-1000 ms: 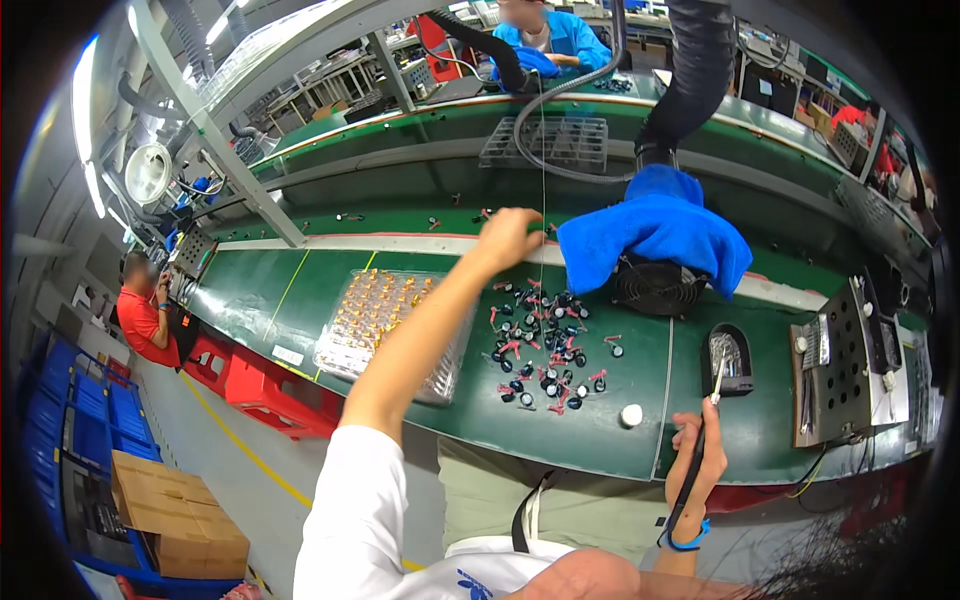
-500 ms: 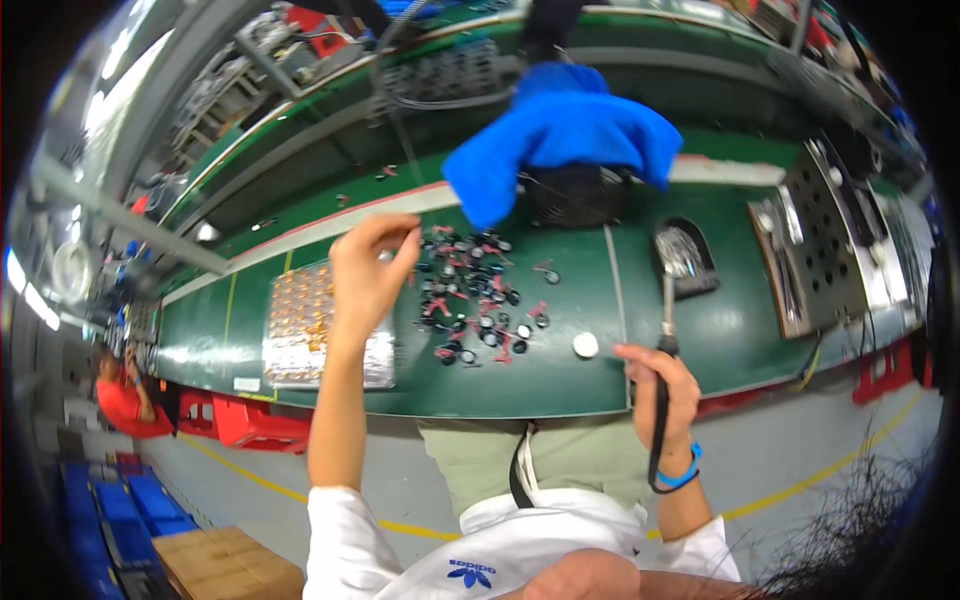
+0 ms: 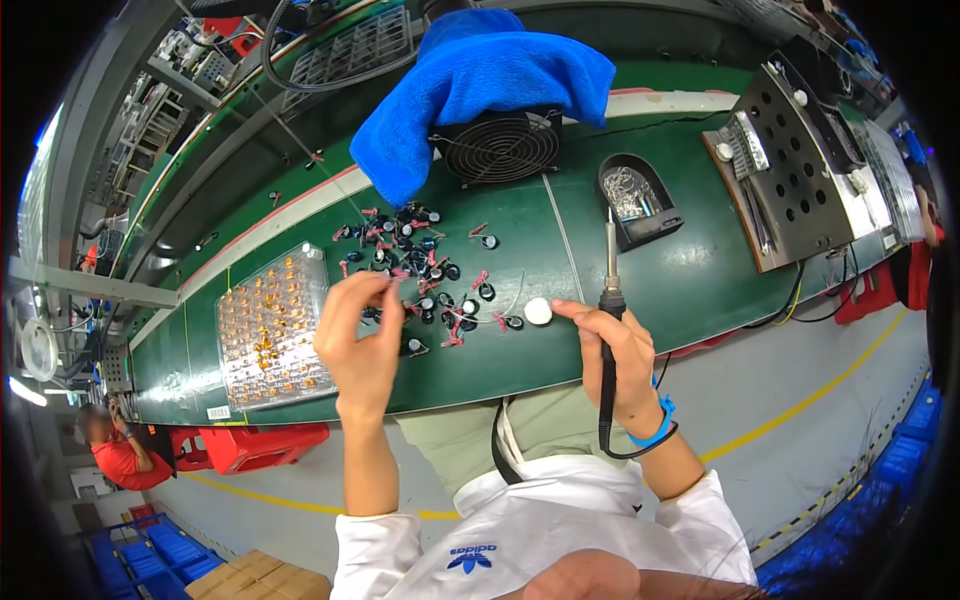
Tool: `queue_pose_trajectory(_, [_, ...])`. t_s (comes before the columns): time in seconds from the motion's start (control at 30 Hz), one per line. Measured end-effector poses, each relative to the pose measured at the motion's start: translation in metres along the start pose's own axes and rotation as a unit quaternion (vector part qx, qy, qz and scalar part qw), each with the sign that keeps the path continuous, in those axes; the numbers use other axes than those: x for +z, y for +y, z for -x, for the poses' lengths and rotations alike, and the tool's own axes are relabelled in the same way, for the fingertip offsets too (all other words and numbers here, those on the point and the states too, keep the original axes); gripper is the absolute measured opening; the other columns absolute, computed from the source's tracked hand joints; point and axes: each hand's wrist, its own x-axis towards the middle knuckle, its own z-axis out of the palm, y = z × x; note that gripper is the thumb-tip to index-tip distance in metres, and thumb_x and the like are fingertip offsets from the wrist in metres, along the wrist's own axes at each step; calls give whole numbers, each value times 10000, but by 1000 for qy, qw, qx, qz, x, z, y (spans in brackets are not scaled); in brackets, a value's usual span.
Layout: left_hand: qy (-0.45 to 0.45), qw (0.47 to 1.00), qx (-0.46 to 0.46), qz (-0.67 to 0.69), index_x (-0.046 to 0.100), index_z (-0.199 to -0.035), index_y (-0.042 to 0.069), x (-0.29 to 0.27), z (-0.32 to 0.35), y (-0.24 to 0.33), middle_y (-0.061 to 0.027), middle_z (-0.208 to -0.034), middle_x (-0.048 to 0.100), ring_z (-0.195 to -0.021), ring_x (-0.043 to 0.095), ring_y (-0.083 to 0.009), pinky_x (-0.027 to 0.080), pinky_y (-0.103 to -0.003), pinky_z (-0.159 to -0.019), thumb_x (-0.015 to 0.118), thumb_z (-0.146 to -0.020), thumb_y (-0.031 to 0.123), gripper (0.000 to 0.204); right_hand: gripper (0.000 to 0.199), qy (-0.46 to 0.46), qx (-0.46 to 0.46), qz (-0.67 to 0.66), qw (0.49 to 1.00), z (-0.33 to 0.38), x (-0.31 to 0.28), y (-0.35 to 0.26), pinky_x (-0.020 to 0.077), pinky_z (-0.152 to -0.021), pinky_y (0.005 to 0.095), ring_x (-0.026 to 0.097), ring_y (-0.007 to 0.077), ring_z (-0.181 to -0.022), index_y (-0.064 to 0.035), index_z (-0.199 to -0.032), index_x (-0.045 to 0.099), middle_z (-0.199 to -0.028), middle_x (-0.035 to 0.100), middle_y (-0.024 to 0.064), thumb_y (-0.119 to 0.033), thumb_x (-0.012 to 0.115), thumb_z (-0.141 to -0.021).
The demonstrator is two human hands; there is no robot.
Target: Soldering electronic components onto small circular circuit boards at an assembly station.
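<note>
Two hands work at the near edge of the green tabletop (image 3: pixel 690 270). Right hand (image 3: pixel 615 350) is clenched around the handle of a soldering iron (image 3: pixel 608 300), tip pointing toward the far edge, cable looping down past the wrist. Left hand (image 3: pixel 362 330) pinches a small part with red leads (image 3: pixel 392 285) between fingertips, above the tabletop. Scattered black components (image 3: pixel 425 270) lie between both hands, toward mid-tabletop. White round disc (image 3: pixel 538 311) sits just beside the right hand. Clear tray of orange parts (image 3: pixel 270 325) lies at the left end. Tip-cleaner holder (image 3: pixel 638 200), fan (image 3: pixel 500 148) and blue cloth (image 3: pixel 480 80) stand toward the far edge
</note>
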Motion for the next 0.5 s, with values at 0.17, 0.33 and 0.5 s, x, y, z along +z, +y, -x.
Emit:
queue_pose_trajectory(0.17, [91, 995, 20, -36, 730, -964, -30, -16, 11, 11, -130, -982, 744, -794, 721, -212, 595, -319, -709, 765, -785, -141, 213, 235, 4, 4, 0, 1000, 0, 2, 0, 556, -714, 340, 671, 244, -773, -14, -1138, 551, -1107, 780, 206, 124, 600, -953])
queue_pose_trajectory(0.33, [-26, 988, 108, 106, 719, -933, -20, 34, 35, 60, -126, -965, 755, -838, 733, -233, 600, -336, -745, 810, -731, -149, 257, 255, -4, 4, 2, 1000, 2, -2, 0, 547, -692, 330, 663, 233, -767, -10, -1130, 546, -1107, 782, 205, 138, 603, -930])
queue_pose_trajectory(0.5, [-56, 984, 104, 131, 723, -943, -26, 62, 39, 55, -129, -955, 744, -822, 731, -253, 597, -332, -726, 821, -717, -139, 271, 276, -11, -21, 11, 1000, 5, 0, 6, 538, -670, 334, 635, 251, -736, -28, -1079, 566, -1131, 780, 202, 126, 655, -868])
